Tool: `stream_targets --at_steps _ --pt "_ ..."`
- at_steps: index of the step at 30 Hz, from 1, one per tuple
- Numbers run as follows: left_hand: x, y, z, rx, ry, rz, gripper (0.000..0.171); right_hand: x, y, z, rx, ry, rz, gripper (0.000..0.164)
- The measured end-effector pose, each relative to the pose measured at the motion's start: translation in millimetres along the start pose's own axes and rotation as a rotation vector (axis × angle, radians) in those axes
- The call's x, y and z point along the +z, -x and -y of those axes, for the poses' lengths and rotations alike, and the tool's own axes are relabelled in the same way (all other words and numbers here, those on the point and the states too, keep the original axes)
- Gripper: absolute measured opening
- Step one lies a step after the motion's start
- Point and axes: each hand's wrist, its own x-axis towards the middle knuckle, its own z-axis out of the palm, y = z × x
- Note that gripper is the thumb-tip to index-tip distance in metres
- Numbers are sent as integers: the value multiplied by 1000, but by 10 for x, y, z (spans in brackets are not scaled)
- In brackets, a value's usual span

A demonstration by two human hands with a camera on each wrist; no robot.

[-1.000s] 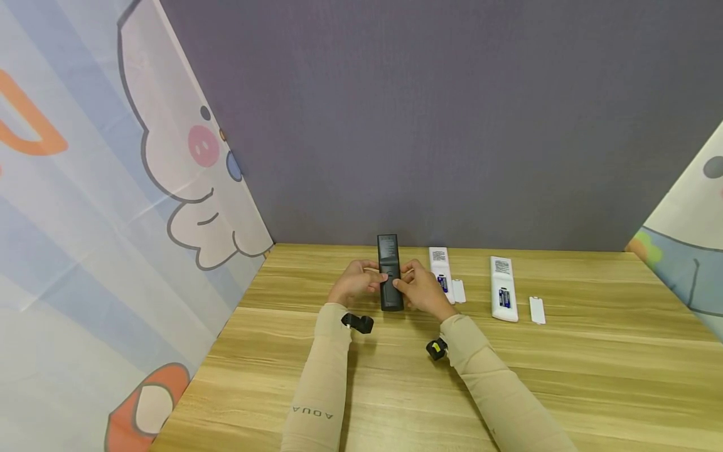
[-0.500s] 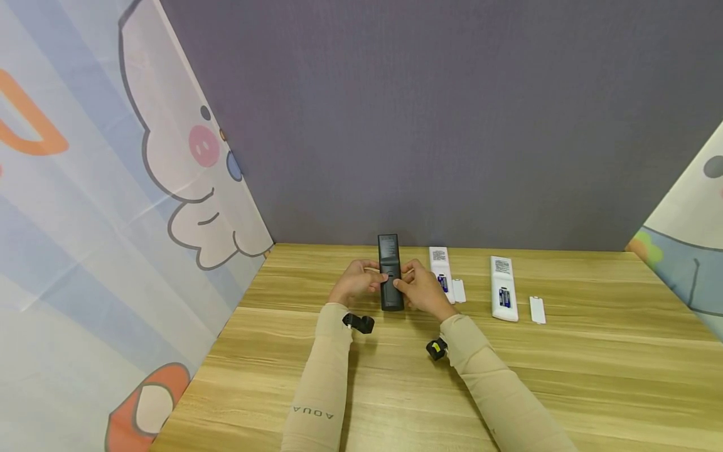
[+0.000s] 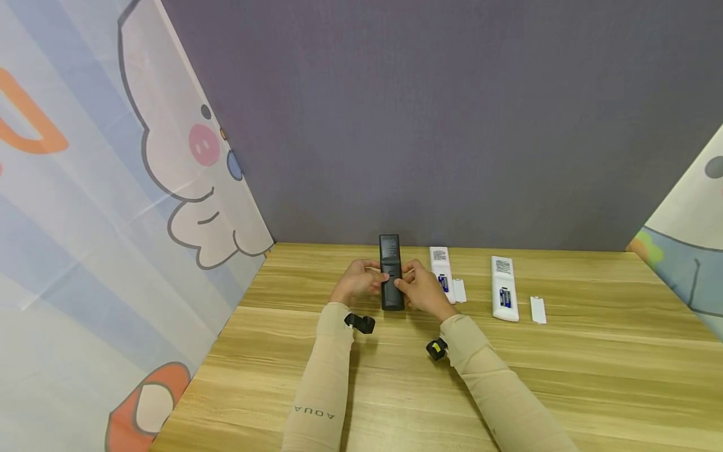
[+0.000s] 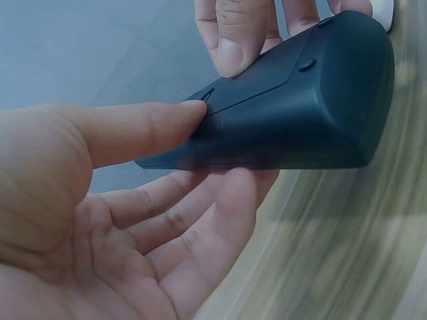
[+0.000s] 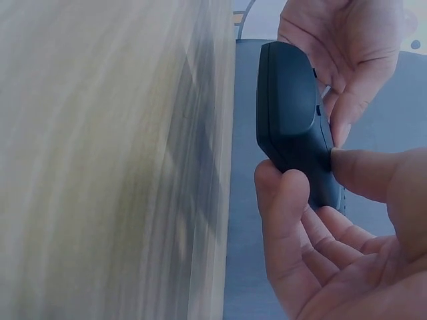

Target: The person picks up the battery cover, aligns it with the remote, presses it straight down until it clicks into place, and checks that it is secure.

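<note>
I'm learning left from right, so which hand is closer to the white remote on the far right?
Right. The right hand is left of that white remote, not touching it; the left hand is farther left, beyond the black remote.

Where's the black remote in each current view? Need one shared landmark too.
Head: black remote, just below and right of centre, between the left hand and right hand.
Left wrist: black remote, upper half, mostly right of centre.
Right wrist: black remote, right of centre, from near the top to past mid-height.
Shared landmark: wooden table, lower part in head, lower right in left wrist, left side in right wrist.
</note>
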Motion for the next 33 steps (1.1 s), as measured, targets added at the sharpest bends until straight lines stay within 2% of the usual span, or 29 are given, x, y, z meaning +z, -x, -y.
stream_targets --at_steps 15,24,33 --pt "18 -16 38 -9 -40 -40 40 20 -1 -52 -21 61 79 42" --pt "20 -1 72 8 -102 -25 41 38 21 -37 -29 121 110 48" --pt "33 -5 66 -29 -134 -12 48 61 -2 -98 -63 225 114 52"
